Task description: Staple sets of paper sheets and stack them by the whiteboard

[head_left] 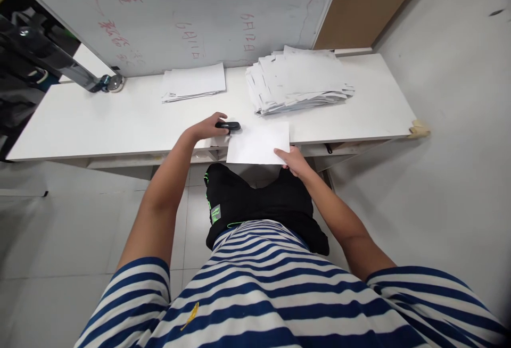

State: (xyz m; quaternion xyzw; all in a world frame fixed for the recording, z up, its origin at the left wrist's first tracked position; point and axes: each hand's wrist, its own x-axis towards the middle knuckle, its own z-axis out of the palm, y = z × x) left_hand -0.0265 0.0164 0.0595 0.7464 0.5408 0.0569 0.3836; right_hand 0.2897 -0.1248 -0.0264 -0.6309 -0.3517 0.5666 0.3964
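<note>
A small black stapler is in my left hand, which is closed around its rear end. The stapler's front reaches the upper left corner of a white sheet of paper; whether the corner lies between its jaws I cannot tell. My right hand pinches the sheet's lower right corner, thumb on top and fingers underneath. The near part of the sheet sticks out past the table's front edge. Whether it is one sheet or several is hard to make out.
On the white table, a thick, uneven paper stack lies behind the sheet to the right. A thinner paper stack lies at back left. A whiteboard with red writing stands behind. A clear bottle leans at far left.
</note>
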